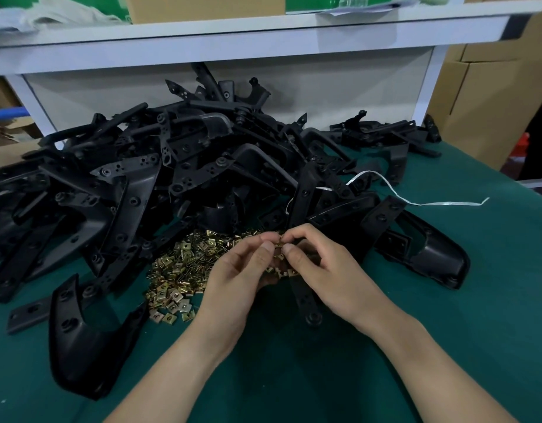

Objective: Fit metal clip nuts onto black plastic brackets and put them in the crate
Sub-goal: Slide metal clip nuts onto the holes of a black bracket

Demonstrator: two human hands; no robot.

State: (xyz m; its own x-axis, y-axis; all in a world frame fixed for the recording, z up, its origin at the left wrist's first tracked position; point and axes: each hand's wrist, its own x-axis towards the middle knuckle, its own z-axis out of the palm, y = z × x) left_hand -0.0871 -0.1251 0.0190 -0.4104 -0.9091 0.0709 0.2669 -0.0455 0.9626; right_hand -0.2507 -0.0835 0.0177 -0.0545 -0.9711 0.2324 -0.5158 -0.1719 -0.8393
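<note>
A heap of brass-coloured metal clip nuts lies on the green mat, just left of my hands. My left hand and my right hand meet over the heap's right edge, fingertips of both pinching a clip nut between them. More clip nuts sit cupped in my left palm. A black plastic bracket lies flat under my hands, its strip end pointing toward me. A big pile of black brackets fills the table behind. No crate is in view.
A single bracket lies near the front left and another at the right. A white plastic strap trails over the mat. A white shelf with boxes overhangs the back; cardboard boxes stand at right.
</note>
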